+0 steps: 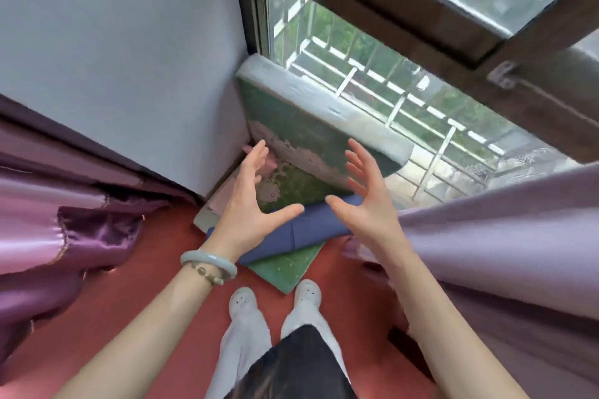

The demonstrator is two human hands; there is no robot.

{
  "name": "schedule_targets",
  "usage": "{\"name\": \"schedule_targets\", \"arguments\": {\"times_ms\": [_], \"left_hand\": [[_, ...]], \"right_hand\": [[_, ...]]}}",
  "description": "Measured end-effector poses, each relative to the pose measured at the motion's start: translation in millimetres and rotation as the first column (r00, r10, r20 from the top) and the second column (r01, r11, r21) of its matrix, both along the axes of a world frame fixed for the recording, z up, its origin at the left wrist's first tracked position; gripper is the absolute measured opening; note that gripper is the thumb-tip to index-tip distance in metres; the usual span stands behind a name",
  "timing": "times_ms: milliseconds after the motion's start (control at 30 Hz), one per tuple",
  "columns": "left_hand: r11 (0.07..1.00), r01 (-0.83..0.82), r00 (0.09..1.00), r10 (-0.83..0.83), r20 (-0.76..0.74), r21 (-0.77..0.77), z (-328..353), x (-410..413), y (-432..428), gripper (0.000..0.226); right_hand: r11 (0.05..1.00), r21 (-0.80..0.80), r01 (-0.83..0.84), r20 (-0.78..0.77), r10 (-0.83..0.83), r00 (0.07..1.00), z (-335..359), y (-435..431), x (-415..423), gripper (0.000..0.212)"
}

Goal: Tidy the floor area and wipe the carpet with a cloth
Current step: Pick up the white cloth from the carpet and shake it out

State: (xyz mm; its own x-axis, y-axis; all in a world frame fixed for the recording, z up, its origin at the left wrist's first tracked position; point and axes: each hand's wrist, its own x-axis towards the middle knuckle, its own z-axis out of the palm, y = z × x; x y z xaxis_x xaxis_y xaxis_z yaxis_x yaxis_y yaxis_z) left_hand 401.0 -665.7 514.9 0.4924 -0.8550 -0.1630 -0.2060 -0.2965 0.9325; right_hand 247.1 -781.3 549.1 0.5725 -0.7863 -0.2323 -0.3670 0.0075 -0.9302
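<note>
Left hand (pixel 249 204), right hand (pixel 366 201) raised, fingers spread, gripping nothing — green cushion (pixel 298 126) upright beyond fingertips, blue folded pad (pixel 311 230) beneath thumbs.

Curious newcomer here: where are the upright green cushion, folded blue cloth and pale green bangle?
Upright green cushion (pixel 291 120): head view, front face.
Folded blue cloth (pixel 311 230): head view, centre crease.
Pale green bangle (pixel 207 258): head view, top of band.

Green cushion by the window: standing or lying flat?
Standing. The green cushion is on edge, leaning against the window, grey side up. Left hand and right hand are open, gripping nothing.
</note>
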Motion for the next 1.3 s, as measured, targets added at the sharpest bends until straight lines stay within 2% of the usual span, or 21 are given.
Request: {"name": "schedule_targets", "arguments": {"times_ms": [133,267,400,600,767,967,1133,1300], "left_hand": [[0.991,0.034,0.999,-0.035,-0.008,-0.126,105,-19,0,0.101],[0.963,0.112,0.993,-0.114,0.004,-0.246,173,-39,4,0.104],[0.907,0.246,0.969,-0.215,0.125,-0.343,227,-46,-3,0.105],[0.774,0.49,0.872,-0.428,0.238,-0.401,278,-47,-8,0.104],[0.607,0.652,0.75,-0.606,0.265,-0.454,293,-53,-4,0.106],[0.364,0.785,0.524,-0.822,0.225,-0.501,295,-89,5,0.106],[0.121,0.851,0.273,-0.934,0.232,-0.512,293,-156,31,0.104],[-0.139,0.848,-0.026,-0.974,0.223,-0.511,297,-225,97,0.111]], "right_hand": [[0.995,-0.095,-0.005,0.087,0.014,0.996,102,-1,-24,0.084],[0.984,-0.175,0.012,0.171,0.018,0.985,176,13,-44,0.083],[0.962,-0.254,0.102,0.219,-0.045,0.975,225,30,-69,0.087],[0.889,-0.334,0.313,0.279,-0.223,0.934,273,71,-102,0.09],[0.797,-0.335,0.503,0.315,-0.409,0.857,293,123,-120,0.09],[0.586,-0.315,0.747,0.307,-0.682,0.664,297,212,-147,0.092],[0.302,-0.298,0.906,0.286,-0.877,0.387,299,311,-181,0.089],[0.026,-0.31,0.95,0.28,-0.953,0.117,305,421,-200,0.088]]}}
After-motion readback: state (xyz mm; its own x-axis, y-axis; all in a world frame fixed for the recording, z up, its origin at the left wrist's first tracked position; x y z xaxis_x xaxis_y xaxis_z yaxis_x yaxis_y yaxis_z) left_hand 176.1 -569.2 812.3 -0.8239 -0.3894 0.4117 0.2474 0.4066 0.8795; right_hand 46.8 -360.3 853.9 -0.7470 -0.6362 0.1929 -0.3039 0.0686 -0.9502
